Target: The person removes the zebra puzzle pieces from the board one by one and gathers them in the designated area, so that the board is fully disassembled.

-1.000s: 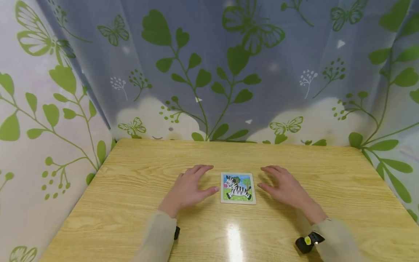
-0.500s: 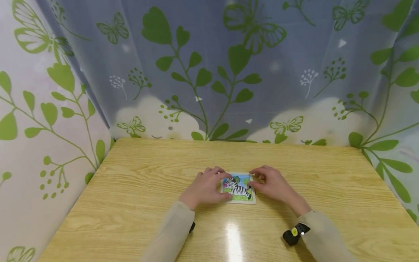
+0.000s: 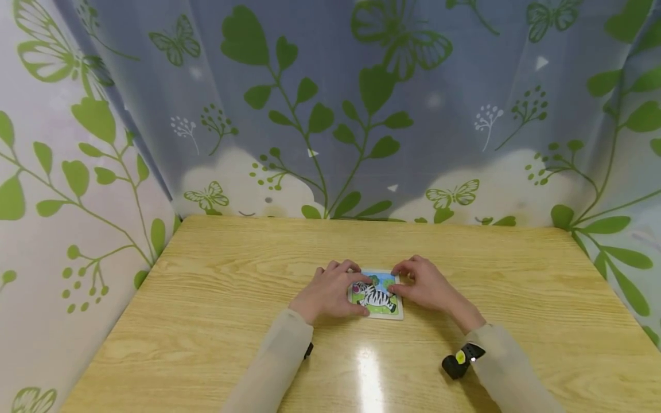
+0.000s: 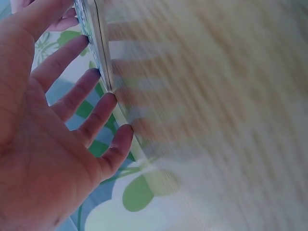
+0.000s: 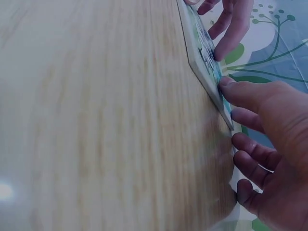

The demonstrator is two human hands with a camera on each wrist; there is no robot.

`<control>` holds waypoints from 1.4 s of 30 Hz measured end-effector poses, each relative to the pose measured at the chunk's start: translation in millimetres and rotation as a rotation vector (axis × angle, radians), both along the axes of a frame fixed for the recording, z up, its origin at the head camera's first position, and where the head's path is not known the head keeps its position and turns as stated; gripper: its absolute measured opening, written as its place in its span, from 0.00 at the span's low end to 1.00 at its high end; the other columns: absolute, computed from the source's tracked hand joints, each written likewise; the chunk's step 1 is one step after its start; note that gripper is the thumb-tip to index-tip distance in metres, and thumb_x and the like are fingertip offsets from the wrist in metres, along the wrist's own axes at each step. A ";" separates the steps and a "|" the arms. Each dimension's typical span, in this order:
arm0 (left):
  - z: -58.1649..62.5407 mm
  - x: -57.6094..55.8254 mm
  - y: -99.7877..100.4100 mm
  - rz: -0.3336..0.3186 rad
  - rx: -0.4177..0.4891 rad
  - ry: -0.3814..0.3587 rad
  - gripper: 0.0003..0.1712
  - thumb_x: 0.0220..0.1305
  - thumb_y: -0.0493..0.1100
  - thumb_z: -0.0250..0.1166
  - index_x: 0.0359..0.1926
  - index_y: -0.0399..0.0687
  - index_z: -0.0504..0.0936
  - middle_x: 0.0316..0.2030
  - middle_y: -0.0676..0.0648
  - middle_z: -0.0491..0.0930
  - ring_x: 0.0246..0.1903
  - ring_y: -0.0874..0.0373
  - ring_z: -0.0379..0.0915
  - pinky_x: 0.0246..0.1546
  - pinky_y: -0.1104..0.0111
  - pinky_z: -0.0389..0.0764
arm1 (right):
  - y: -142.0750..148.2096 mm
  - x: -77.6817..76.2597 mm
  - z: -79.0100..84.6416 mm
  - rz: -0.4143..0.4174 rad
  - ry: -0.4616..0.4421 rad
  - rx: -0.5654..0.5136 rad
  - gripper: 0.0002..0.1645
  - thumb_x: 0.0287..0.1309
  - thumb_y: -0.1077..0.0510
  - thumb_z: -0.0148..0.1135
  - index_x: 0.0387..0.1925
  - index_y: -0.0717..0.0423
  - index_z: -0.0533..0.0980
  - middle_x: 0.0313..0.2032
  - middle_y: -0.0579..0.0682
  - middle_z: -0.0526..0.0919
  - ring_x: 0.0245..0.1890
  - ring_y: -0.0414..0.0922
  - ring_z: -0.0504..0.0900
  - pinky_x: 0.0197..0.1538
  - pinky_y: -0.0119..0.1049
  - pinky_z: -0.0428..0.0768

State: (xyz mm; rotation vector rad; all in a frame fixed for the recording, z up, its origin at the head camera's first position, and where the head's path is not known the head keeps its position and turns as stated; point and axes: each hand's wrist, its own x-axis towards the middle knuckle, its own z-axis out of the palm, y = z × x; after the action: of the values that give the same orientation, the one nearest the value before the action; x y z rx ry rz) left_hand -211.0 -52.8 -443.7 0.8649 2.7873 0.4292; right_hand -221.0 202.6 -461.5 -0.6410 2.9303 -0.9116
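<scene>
A thin square wooden picture board point(image 3: 378, 299) showing a striped zebra lies flat on the wood-grain table. My left hand point(image 3: 330, 291) reaches over its left side, thumb near the front edge and index finger across the picture. Seen from the left wrist, the other fingers point(image 4: 79, 96) are spread, their tips at the board's far edge and the tabletop. My right hand point(image 3: 426, 285) pinches the far right part, with its thumb point(image 5: 233, 86) on the picture and its index finger at the edge; its remaining fingers curl beside the board. Both hands cover parts of the picture.
The wood-grain table point(image 3: 248, 246) extends around the board, with a bright glare spot in front. A curtain point(image 3: 330, 115) with green leaves and butterflies hangs behind the table, and similar cloth lines both sides. A black camera point(image 3: 454, 365) is strapped to the right wrist.
Both hands have moved inward from either side of the board and now touch it. Over the last half second they have shifted only slightly; the board stays in place.
</scene>
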 end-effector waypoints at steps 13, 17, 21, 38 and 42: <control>-1.2 -0.1 0.6 0.015 0.006 -0.002 0.38 0.56 0.69 0.73 0.67 0.69 0.77 0.69 0.52 0.69 0.64 0.45 0.66 0.59 0.46 0.69 | -2.2 -10.1 0.3 -0.002 -0.098 0.003 0.15 0.58 0.52 0.75 0.41 0.57 0.82 0.39 0.53 0.79 0.39 0.46 0.74 0.46 0.40 0.73; 1.0 0.8 0.7 0.019 0.009 -0.006 0.38 0.57 0.68 0.73 0.67 0.69 0.76 0.69 0.52 0.69 0.64 0.45 0.66 0.59 0.46 0.69 | -2.9 -10.2 0.2 -0.009 -0.104 0.022 0.15 0.60 0.51 0.73 0.42 0.57 0.81 0.40 0.54 0.79 0.41 0.47 0.74 0.47 0.42 0.72; 2.1 1.1 0.7 0.025 0.005 -0.013 0.38 0.57 0.68 0.73 0.67 0.70 0.76 0.69 0.52 0.69 0.64 0.45 0.66 0.59 0.46 0.68 | -3.8 -9.1 0.0 -0.020 -0.103 0.043 0.15 0.61 0.51 0.72 0.42 0.56 0.80 0.41 0.55 0.78 0.41 0.48 0.73 0.48 0.43 0.71; 3.6 0.9 1.1 0.020 -0.026 -0.023 0.38 0.57 0.69 0.72 0.68 0.72 0.74 0.69 0.53 0.67 0.64 0.44 0.65 0.58 0.45 0.69 | -6.9 -5.2 -1.0 -0.040 -0.107 0.022 0.14 0.62 0.52 0.71 0.44 0.55 0.81 0.41 0.54 0.77 0.41 0.49 0.72 0.46 0.42 0.68; 3.7 1.3 1.2 0.019 -0.025 -0.029 0.38 0.58 0.68 0.72 0.68 0.72 0.74 0.70 0.53 0.67 0.64 0.44 0.65 0.59 0.45 0.69 | -5.9 -5.6 -2.7 -0.039 -0.104 -0.013 0.13 0.61 0.52 0.73 0.44 0.53 0.82 0.40 0.53 0.78 0.40 0.47 0.72 0.44 0.40 0.69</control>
State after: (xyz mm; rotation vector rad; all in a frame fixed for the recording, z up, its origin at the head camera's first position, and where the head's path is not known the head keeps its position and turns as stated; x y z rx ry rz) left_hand -209.8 -51.6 -440.0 0.8206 2.7709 0.4051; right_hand -226.5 196.6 -464.3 -0.5227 2.8568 -0.9382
